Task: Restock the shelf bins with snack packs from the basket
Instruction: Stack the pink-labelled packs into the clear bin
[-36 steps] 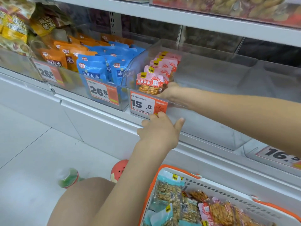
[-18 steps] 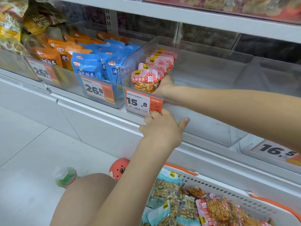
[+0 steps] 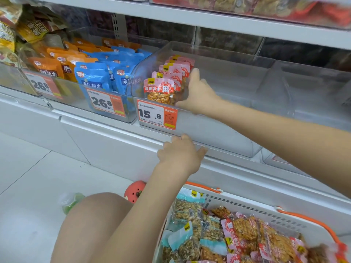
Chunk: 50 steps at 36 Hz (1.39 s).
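The orange price tag (image 3: 157, 115) on the clear bin (image 3: 218, 118) with pink packs reads 15.8. The tag (image 3: 106, 102) on the blue packs' bin (image 3: 121, 118) reads 26.8, and the far-left tag (image 3: 42, 84) also 26.8. Pack lettering is too small to read surely.

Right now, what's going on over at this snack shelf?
A person is restocking a clear shelf bin marked 15.8. Their right hand reaches into it, against the row of pink peanut packs standing along its left side; most of the bin is bare. The left hand rests on the shelf edge below the price tag. A white basket with orange handles sits below, holding more pink and teal packs.
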Available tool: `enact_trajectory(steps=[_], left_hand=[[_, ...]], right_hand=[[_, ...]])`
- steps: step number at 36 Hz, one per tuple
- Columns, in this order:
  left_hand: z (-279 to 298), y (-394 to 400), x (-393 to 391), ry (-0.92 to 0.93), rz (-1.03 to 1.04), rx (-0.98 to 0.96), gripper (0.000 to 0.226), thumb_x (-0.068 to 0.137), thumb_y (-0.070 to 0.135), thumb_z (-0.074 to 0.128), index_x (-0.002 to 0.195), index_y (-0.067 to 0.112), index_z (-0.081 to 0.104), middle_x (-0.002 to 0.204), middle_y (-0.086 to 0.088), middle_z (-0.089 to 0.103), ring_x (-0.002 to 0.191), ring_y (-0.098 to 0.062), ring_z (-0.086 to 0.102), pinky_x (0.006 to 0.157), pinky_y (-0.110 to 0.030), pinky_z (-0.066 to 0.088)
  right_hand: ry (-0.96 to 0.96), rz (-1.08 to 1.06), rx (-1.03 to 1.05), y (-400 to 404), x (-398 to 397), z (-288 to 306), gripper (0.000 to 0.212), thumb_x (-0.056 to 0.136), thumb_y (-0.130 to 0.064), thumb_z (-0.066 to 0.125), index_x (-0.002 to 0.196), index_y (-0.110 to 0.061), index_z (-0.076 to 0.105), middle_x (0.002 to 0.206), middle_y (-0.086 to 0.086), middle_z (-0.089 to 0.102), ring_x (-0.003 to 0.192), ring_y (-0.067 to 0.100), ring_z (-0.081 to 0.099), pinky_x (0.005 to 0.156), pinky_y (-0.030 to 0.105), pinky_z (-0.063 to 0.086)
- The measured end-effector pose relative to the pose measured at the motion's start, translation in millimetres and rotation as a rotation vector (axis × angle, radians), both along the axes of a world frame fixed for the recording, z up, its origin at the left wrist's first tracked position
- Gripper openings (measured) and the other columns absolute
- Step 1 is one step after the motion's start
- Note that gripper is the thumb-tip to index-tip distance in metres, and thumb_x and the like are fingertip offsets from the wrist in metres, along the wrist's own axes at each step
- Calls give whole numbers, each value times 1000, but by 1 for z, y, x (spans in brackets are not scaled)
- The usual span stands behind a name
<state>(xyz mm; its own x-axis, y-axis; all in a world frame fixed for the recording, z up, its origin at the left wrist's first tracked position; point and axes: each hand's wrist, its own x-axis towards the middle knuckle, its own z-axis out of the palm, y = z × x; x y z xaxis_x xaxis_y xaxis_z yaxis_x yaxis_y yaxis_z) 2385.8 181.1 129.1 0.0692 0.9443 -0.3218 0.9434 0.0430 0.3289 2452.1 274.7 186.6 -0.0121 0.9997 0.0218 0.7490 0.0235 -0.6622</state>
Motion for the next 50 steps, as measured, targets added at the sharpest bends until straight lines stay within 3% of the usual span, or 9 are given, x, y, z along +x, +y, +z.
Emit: enact_trajectory(steps=[6,19,27,30,33,36,41,46,50], left_hand=[[-38,-24,7,18,-114,-47,50,97,48,44,131,10,40,133,-12,46,122,-34,45,95,-42,42],[-157,-96,67,-151,-460,-248,44,84,12,67,126,5,55,124,-11,58,111,-27,55,89,-32,45],[-188,-131,88,-123,-610,-545,41,82,30,74,117,9,66,118,-5,63,100,-19,58,85,-32,48],[-186,-130,91,-156,-607,-570,44,82,33,74,118,11,64,115,-3,62,93,-15,55,79,-28,45],[-185,-131,94,-267,-520,-640,55,82,42,72,126,12,58,122,-2,60,101,-14,57,90,-30,49],[-170,-133,96,-526,-267,-808,73,80,62,62,136,17,50,126,-2,57,98,-7,60,91,-28,51],[-164,-126,74,-987,180,-1359,124,57,78,65,152,30,1,151,-26,28,106,-43,61,94,-44,51],[-165,-117,55,-1522,457,-1402,114,60,80,57,139,1,33,134,-38,45,116,-48,56,87,-44,56],[-172,-118,62,-1140,404,-1164,66,77,51,64,122,3,55,99,-18,70,63,-15,68,51,-18,54]], right_hand=[[-217,237,745,-112,83,-28,15,86,-7,55,99,-10,48,90,-2,44,79,16,43,67,31,38],[-303,14,-444,-274,203,-249,85,79,-41,76,147,-15,32,149,6,41,135,24,39,108,35,37],[-441,481,-712,-289,217,-241,49,83,-39,71,128,-28,55,160,-2,19,150,17,0,119,46,14],[-431,453,-727,-291,216,-227,47,76,-27,79,114,-25,51,150,-1,36,140,23,30,106,43,32],[-398,360,-537,-285,210,-215,39,75,-23,79,93,-22,46,90,-13,56,82,9,47,72,30,35],[-120,216,-426,-281,207,-209,43,72,-19,82,80,-24,40,73,-10,48,64,4,41,56,26,33],[121,92,-197,-274,190,-190,35,78,-17,78,81,-30,46,91,-10,59,83,1,58,69,18,49],[155,90,-86,-275,184,-195,37,75,1,73,72,-20,43,94,-14,64,98,-2,58,85,22,45],[295,155,-306,-275,181,-199,32,83,4,67,71,-22,53,90,-4,69,109,-1,61,95,26,52]])
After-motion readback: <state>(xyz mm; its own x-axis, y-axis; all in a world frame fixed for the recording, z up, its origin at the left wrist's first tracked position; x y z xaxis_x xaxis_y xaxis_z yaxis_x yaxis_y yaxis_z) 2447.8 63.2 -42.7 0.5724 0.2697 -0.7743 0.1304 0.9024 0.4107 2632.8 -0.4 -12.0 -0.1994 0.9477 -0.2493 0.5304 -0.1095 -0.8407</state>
